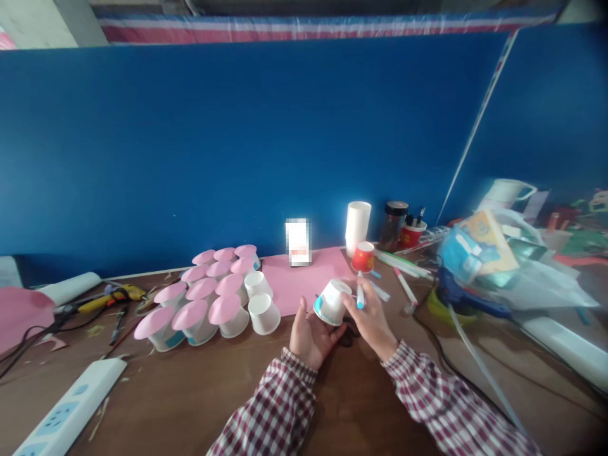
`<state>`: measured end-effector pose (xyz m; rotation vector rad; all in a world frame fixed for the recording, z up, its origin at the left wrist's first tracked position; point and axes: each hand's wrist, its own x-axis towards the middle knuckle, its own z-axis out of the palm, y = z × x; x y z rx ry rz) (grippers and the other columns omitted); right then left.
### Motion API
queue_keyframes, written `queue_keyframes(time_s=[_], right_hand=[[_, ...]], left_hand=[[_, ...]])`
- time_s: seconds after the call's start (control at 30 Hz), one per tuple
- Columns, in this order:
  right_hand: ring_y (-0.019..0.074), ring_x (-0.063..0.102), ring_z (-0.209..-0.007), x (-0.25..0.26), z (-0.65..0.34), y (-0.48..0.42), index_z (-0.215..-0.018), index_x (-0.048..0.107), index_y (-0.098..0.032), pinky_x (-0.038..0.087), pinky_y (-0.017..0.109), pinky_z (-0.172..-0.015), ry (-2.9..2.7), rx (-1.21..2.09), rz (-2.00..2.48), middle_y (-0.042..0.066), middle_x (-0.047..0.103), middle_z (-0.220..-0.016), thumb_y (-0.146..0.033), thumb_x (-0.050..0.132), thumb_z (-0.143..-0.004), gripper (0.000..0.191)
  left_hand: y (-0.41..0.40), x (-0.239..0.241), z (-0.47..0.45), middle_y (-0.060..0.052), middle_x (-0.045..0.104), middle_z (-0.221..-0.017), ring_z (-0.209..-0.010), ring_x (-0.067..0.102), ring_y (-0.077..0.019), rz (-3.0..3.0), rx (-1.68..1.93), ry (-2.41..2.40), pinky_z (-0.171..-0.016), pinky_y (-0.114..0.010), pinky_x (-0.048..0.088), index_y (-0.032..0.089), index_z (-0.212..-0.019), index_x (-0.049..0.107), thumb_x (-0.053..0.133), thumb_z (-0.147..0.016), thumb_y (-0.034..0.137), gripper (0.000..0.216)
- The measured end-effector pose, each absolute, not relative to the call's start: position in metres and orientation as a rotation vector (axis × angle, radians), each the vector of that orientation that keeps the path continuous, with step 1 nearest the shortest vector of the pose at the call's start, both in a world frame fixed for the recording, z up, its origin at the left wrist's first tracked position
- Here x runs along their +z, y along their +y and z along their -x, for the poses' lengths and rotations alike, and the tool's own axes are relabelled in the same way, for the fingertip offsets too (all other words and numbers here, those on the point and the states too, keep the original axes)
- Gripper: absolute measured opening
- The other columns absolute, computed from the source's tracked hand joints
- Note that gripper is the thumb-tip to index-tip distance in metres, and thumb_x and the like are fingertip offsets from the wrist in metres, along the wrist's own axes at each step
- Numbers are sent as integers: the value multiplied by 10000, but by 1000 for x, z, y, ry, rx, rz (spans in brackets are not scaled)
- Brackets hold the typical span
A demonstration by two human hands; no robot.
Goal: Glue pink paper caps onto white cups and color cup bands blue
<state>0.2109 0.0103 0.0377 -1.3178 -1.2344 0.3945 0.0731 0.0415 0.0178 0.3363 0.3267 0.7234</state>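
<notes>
My left hand (pixel 310 334) grips a small white paper cup (pixel 332 302) with a blue band, held on its side above the brown table (pixel 199 392). My right hand (pixel 372 316) holds a blue-capped marker (pixel 360 295) upright and rests its fingers against the cup. Both sleeves are red and white check. A pink paper sheet (pixel 304 278) lies just behind the hands.
Several upturned cups with pink paper discs (pixel 204 301) and two plain cups (pixel 261 304) stand at the left. A red cup (pixel 363 257), a white cup stack (pixel 358 227), a jar (pixel 393 225), pens, a power strip (pixel 71 411), a glue gun (pixel 107 297) and a plastic bag pile (pixel 494 266) surround them.
</notes>
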Motion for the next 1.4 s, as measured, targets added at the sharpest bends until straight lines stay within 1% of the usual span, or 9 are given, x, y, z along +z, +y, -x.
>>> queue_keyframes(time_s=[0.17, 0.3, 0.5, 0.67, 0.8, 0.97, 1.1, 1.23, 1.4], right_hand=[[200, 564, -924, 40, -210, 11, -1003, 526, -186, 467, 341, -806, -1142, 407, 1360, 66, 591, -986, -407, 519, -823, 285], [201, 564, -922, 42, -214, 10, -1001, 531, -191, 470, 334, -787, -1185, 382, 1385, 64, 598, -988, -426, 499, -833, 290], [197, 576, -870, 63, -213, 2, -1041, 500, -204, 485, 323, -753, -1316, 174, 1365, 69, 584, -1015, -376, 614, -767, 343], [212, 586, -915, 86, -200, 10, -1057, 490, -213, 494, 328, -765, -1464, 121, 1299, 75, 593, -1034, -336, 594, -786, 315], [203, 596, -907, 87, -191, 28, -1055, 484, -216, 497, 324, -761, -1544, 131, 1311, 62, 606, -1031, -299, 582, -792, 292], [218, 579, -983, 83, -190, 42, -1072, 489, -219, 501, 329, -774, -1620, 83, 1306, 67, 596, -1084, -301, 580, -789, 309], [225, 594, -947, 79, -195, 47, -1074, 497, -217, 515, 331, -729, -1625, 71, 1371, 77, 602, -1079, -307, 578, -786, 313], [215, 600, -935, 76, -200, 61, -1091, 490, -221, 524, 312, -699, -1688, 135, 1313, 74, 598, -1093, -310, 581, -783, 333], [197, 615, -870, 76, -199, 84, -1107, 484, -219, 520, 306, -695, -1850, 226, 1270, 65, 607, -1094, -302, 625, -746, 396]], left_hand=[[39, 23, -70, -157, 618, -1067, -993, 553, -260, -328, 677, 259, -910, -426, 395, 90, -1115, 566, 421, -793, 608, 626], [38, 26, -69, -162, 621, -1054, -1019, 537, -272, -310, 661, 233, -929, -462, 371, 83, -1054, 592, 397, -802, 611, 616], [44, 19, -73, -152, 624, -1009, -936, 578, -244, -296, 695, 438, -854, -373, 416, 100, -1047, 579, 426, -765, 643, 631], [47, 12, -76, -99, 622, -772, -773, 608, -196, -234, 774, 495, -785, -332, 447, 95, -922, 583, 453, -811, 528, 465], [48, 9, -76, -82, 628, -761, -740, 617, -169, -232, 758, 467, -757, -306, 455, 103, -895, 581, 450, -854, 388, 316], [48, 5, -76, -63, 633, -731, -710, 619, -146, -274, 736, 432, -741, -281, 455, 118, -872, 583, 482, -848, 337, 243], [43, 9, -73, -84, 640, -764, -781, 627, -178, -414, 598, 263, -744, -303, 454, 124, -867, 569, 472, -851, 337, 234], [40, 14, -64, -84, 648, -824, -858, 631, -248, -578, 410, 93, -758, -411, 455, 179, -1025, 536, 499, -835, 370, 272], [43, 11, -58, -115, 647, -808, -905, 624, -274, -700, 245, -21, -757, -407, 463, 123, -989, 557, 546, -789, 425, 362]])
